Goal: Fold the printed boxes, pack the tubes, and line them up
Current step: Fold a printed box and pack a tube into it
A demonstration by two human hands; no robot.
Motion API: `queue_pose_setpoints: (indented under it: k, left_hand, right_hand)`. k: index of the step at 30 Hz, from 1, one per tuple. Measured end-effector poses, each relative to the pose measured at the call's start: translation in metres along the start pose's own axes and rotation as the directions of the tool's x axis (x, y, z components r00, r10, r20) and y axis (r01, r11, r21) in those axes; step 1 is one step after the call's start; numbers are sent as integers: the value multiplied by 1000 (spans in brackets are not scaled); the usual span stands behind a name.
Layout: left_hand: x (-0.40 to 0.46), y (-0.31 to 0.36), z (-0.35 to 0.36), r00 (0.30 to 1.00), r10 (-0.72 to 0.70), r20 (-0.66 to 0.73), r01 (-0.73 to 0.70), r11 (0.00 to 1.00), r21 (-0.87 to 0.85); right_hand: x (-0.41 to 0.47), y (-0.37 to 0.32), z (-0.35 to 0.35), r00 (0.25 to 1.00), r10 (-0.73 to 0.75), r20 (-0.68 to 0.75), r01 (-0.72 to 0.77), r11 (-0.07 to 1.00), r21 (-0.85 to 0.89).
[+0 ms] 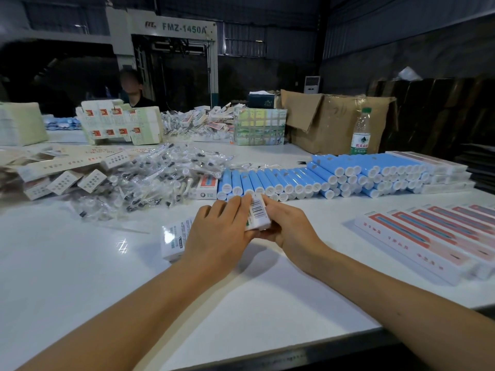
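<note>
A long white printed box (174,238) with a barcode lies slanted across the middle of the white table (80,277). My left hand (217,231) covers its middle, fingers curled over it. At the box's barcode end my right hand (286,226) grips it, thumb on the end panel. Just beyond, a stacked row of blue tubes (321,175) with white caps stretches to the right. Packed red-and-white boxes (434,236) lie side by side in a row at the right.
A heap of plastic-wrapped brush heads (160,175) and flat boxes (61,167) fills the left. A water bottle (360,132), a cardboard carton (334,121) and printed sheets (117,124) stand at the back, where another person sits.
</note>
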State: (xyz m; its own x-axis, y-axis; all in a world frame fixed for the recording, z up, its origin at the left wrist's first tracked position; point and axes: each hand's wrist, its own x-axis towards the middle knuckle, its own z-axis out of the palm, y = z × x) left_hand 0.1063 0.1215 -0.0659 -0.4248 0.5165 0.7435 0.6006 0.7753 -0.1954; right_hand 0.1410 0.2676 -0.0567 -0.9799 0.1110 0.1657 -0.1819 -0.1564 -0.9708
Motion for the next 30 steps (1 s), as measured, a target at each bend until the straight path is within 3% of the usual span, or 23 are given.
queue_pose_setpoints:
  k: [11,22,25,30]
  left_hand:
    - [-1,-2,4,994,18,-110,-17,1000,9]
    - [-2,1,4,990,92,-106,-83,993,81]
    - [-1,2,2,995,48,-86,-42,997,70]
    - [0,0,0,999,-24,-31,26,997,68]
  right_hand:
    - [-5,-5,1,994,-106,-24,104,991,-78]
    - [-5,1,2,998,-58,-5,57,991,-117]
    - [-3,1,1,993,-99,-59,82,967,-241]
    - [-8,3,0,918,-356,-174,229,836,-498]
